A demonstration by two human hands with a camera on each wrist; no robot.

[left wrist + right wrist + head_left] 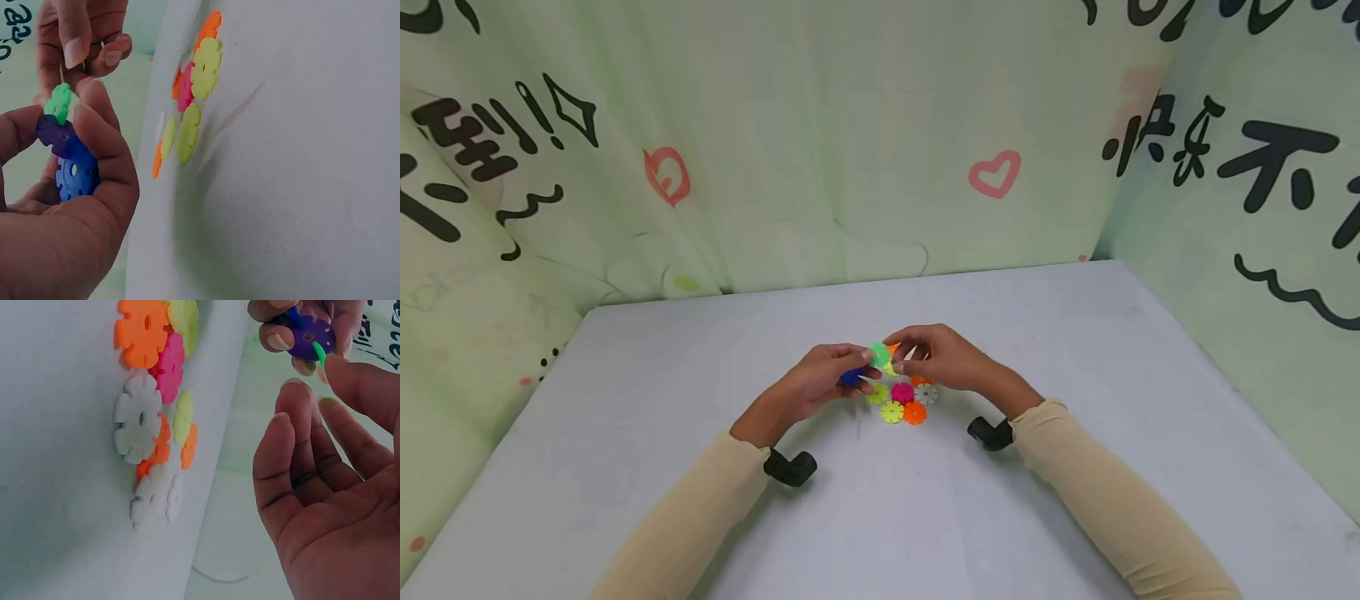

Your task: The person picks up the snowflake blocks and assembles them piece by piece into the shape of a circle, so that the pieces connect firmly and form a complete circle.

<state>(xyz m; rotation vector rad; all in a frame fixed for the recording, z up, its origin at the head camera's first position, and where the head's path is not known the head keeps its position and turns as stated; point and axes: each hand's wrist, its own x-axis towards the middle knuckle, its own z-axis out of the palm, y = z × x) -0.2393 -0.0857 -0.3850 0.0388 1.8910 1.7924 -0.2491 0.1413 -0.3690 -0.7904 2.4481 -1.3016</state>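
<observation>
My left hand [829, 377] grips a small chain of notched, flower-shaped plastic discs. The chain has a blue disc [78, 170] in the curl of the fingers and a purple disc [310, 339] joined to it. A green disc [59, 102] stands in the purple one's edge. From the other side my right hand [946, 358] pinches the green disc at its outer end, thumb over it in the right wrist view; its other fingers are loosely bent. Below both hands, a pink disc [902, 393] lies among other loose discs on the white table.
The loose discs include an orange disc [915, 413], a yellow disc [892, 412] and a white disc [139, 417], several partly overlapping. The white-covered table [700, 467] reaches back to a printed curtain [850, 150]. A black wrist mount [792, 468] hangs by the left sleeve.
</observation>
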